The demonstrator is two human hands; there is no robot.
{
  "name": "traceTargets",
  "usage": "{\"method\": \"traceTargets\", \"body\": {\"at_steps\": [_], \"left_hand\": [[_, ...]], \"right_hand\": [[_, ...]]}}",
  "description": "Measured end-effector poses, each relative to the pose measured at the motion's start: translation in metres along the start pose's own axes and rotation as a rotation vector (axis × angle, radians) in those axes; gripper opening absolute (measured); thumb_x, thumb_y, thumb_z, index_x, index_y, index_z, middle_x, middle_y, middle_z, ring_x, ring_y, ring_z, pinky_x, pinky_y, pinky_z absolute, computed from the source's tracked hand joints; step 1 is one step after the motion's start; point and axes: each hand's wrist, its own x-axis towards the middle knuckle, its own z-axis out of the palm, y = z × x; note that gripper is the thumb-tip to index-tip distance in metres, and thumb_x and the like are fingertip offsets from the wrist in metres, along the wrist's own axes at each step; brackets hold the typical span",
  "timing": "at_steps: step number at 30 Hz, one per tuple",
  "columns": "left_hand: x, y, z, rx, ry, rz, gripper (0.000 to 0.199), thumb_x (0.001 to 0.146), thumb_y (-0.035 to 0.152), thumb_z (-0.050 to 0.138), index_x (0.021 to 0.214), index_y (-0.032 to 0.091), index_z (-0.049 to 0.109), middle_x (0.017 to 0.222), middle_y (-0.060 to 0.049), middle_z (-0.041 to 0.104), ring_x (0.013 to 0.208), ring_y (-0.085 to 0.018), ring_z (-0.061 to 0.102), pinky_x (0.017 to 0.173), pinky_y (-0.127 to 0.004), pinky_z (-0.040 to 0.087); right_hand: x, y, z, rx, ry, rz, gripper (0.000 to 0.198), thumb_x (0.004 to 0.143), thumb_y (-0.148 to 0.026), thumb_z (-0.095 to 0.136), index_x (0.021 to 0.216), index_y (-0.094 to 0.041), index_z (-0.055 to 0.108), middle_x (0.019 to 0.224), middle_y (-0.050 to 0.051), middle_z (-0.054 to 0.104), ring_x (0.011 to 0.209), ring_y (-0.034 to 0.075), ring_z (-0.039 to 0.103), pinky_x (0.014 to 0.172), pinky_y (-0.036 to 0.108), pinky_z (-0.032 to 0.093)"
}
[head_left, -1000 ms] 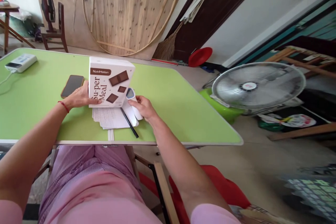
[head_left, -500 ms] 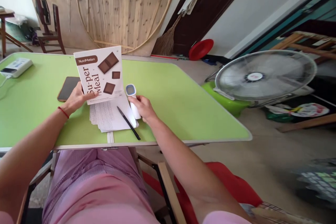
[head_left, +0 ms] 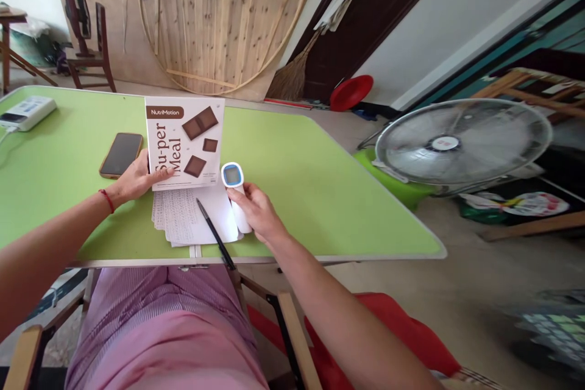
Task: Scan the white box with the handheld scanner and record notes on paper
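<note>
In my left hand (head_left: 144, 175) is a white box (head_left: 201, 158) marked "NutriMotion Su-per Meal", with brown chocolate squares printed on it. The fingers go behind it while the thumb lies across its front. My right hand (head_left: 256, 207) grips a white infrared thermometer (head_left: 237, 200) by the handle, its blue-rimmed screen facing up beside the box's lower right corner. Below the box lies a stack of handwritten paper sheets (head_left: 194, 219), partly covered by it. A black pen (head_left: 214, 230) rests slantwise on the sheets, its end reaching the table's front edge.
The green table (head_left: 311, 195) carries a smartphone (head_left: 121, 154) left of the box and a white power strip (head_left: 30, 113) at the far left. Right of the table, a large round fan (head_left: 461, 140) stands by a green tub (head_left: 393, 180). A wooden chair (head_left: 91, 58) stands behind.
The box has turned more upright and moved slightly right and down. The thermometer has also come down a little, its screen now facing me more. The view has shifted slightly.
</note>
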Motion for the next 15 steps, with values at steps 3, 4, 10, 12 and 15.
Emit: {"method": "traceTargets", "body": {"at_steps": [3,4,10,12,15], "left_hand": [[-0.011,0.007,-0.001,-0.036,-0.012,-0.025,0.063,0.079,0.056,0.072,0.126,0.020,0.054,0.130,-0.013,0.062,0.124,-0.039,0.055,0.104,-0.058,0.045],[-0.015,0.010,0.001,-0.062,-0.007,-0.040,0.065,0.080,0.056,0.071,0.130,0.020,0.051,0.132,-0.013,0.061,0.125,-0.039,0.054,0.106,-0.059,0.044],[-0.025,0.011,0.013,-0.109,0.063,-0.007,0.069,0.088,0.061,0.059,0.142,0.023,0.040,0.147,-0.012,0.049,0.133,-0.038,0.046,0.114,-0.059,0.035],[-0.024,0.009,0.014,-0.079,0.094,0.010,0.067,0.089,0.063,0.056,0.141,0.022,0.041,0.150,-0.012,0.045,0.135,-0.038,0.044,0.115,-0.059,0.033],[-0.024,0.008,0.013,-0.040,0.110,0.025,0.069,0.089,0.064,0.056,0.140,0.021,0.040,0.146,-0.014,0.048,0.135,-0.038,0.044,0.115,-0.058,0.033]], "right_hand": [[-0.009,-0.001,-0.001,0.032,-0.048,0.014,0.057,0.057,-0.058,0.078,0.094,-0.018,0.059,0.091,0.006,0.070,0.079,0.020,0.063,0.073,0.035,0.048],[-0.012,-0.003,-0.001,0.032,-0.032,-0.007,0.055,0.058,-0.058,0.077,0.092,-0.018,0.059,0.088,0.005,0.069,0.078,0.020,0.062,0.071,0.035,0.048],[-0.047,-0.028,0.017,0.165,0.018,-0.284,0.035,0.075,-0.052,0.071,0.089,-0.022,0.060,0.077,-0.001,0.060,0.068,0.015,0.055,0.065,0.031,0.045],[-0.059,-0.035,0.030,0.242,-0.161,-0.230,0.032,0.077,-0.051,0.069,0.087,-0.022,0.061,0.073,-0.001,0.058,0.063,0.014,0.052,0.059,0.030,0.042],[-0.064,-0.037,0.050,0.270,-0.304,-0.119,0.032,0.075,-0.051,0.070,0.082,-0.021,0.062,0.069,-0.002,0.055,0.058,0.012,0.046,0.054,0.028,0.037]]}}
